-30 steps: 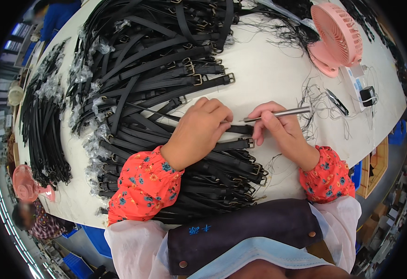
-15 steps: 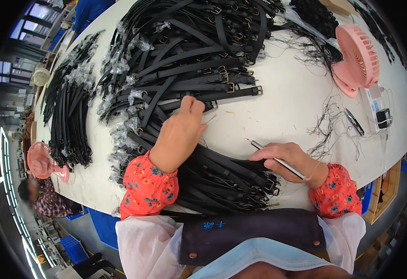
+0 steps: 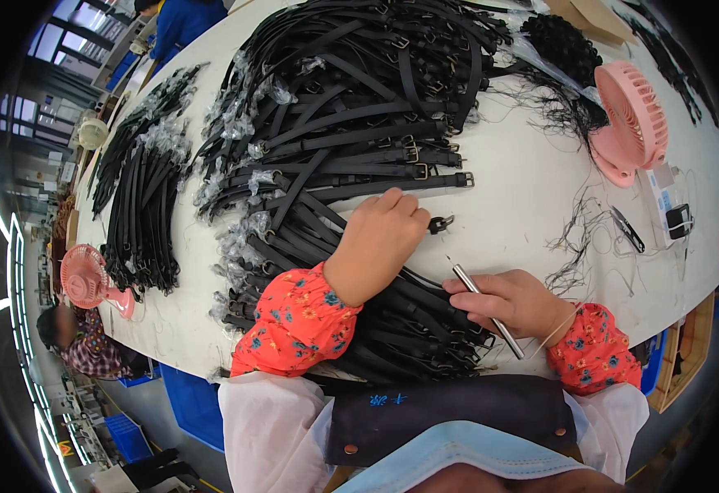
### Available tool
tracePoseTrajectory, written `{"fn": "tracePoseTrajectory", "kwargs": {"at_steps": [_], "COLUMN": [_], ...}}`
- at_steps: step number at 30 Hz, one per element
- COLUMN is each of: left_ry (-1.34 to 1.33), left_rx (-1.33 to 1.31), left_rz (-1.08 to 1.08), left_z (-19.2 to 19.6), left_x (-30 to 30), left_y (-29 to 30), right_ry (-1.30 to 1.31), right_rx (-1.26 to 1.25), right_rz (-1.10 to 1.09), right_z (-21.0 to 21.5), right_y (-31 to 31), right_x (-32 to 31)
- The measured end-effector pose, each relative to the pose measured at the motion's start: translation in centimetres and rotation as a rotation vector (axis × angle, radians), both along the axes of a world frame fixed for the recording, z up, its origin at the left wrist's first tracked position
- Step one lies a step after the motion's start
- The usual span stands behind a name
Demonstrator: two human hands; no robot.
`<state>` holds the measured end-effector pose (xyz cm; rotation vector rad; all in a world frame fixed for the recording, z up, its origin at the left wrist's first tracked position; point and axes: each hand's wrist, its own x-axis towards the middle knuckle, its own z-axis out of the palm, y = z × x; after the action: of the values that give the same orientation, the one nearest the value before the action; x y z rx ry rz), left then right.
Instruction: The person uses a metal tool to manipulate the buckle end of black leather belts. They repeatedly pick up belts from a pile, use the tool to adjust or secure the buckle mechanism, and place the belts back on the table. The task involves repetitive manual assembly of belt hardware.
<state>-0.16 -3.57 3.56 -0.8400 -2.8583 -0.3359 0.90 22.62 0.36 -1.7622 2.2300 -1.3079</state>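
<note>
My left hand (image 3: pixel 380 242) is closed on a black belt (image 3: pixel 438 224), whose buckle end sticks out to the right of my fingers. The rest of that belt is hidden under the hand and among other belts. In my right hand (image 3: pixel 514 301) rests a slim silver pen-like tool (image 3: pixel 491 316), its fine tip pointing up and left toward the held belt, a short gap away. Beneath and between both hands spreads a near pile of black belts (image 3: pixel 413 333). Beyond my left hand lies a large heap of buckled belts (image 3: pixel 359 123), with clear plastic wrap on its left ends.
Another belt bundle (image 3: pixel 142 234) lies at left, by a pink fan (image 3: pixel 88 278). At right stand a second pink fan (image 3: pixel 632 115) and a small white box (image 3: pixel 654 201). Black thread snippers (image 3: pixel 627 228) lie among loose threads. Two other people are at the far left.
My left hand has moved right and brought a belt's buckle end nearer, out of the heap. The tool in my right hand now stands steeper. The whole view has shifted slightly.
</note>
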Motion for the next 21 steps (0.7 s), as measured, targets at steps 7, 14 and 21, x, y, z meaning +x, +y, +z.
{"fn": "tracePoseTrajectory", "kwargs": {"at_steps": [7, 14, 21], "left_ry": [-0.332, -0.302, -0.559], "left_rx": [0.598, 0.579, 0.637], "left_rz": [-0.119, -0.086, -0.042], "left_z": [-3.9, -3.4, -1.9], "left_x": [-0.4, -0.7, 0.4], "left_y": [4.4, 3.1, 3.8], "right_ry": [0.246, 0.010, -0.723], "right_rx": [-0.139, -0.477, -0.401], "right_rz": [-0.014, -0.399, -0.506], "right_z": [0.5, 0.9, 0.9], "right_y": [-0.2, 1.6, 1.4], "right_x": [0.3, -1.8, -1.9]}}
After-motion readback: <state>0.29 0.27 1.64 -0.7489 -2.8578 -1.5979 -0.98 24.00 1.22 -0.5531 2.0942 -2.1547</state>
